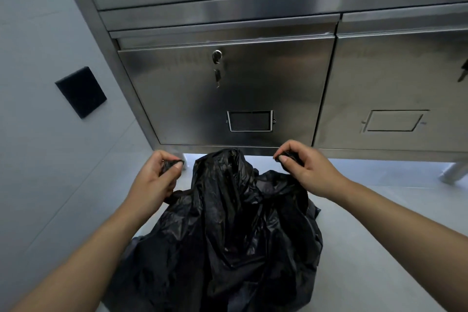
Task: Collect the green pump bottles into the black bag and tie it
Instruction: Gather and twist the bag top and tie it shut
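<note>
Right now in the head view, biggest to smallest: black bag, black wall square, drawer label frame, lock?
1. black bag
2. black wall square
3. drawer label frame, only a bit smaller; differing distance could mislead
4. lock

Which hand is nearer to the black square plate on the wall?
Left. The left hand pinches the black bag below and right of the plate; the right hand grips the bag's other side, much farther right.

The bag (pixel 228 223) is thin, crinkled, glossy black plastic. The cabinet (pixel 228 88) is brushed, softly reflective steel. The wall plate (pixel 81 91) is matt black; the floor (pixel 367 248) smooth, pale.
</note>
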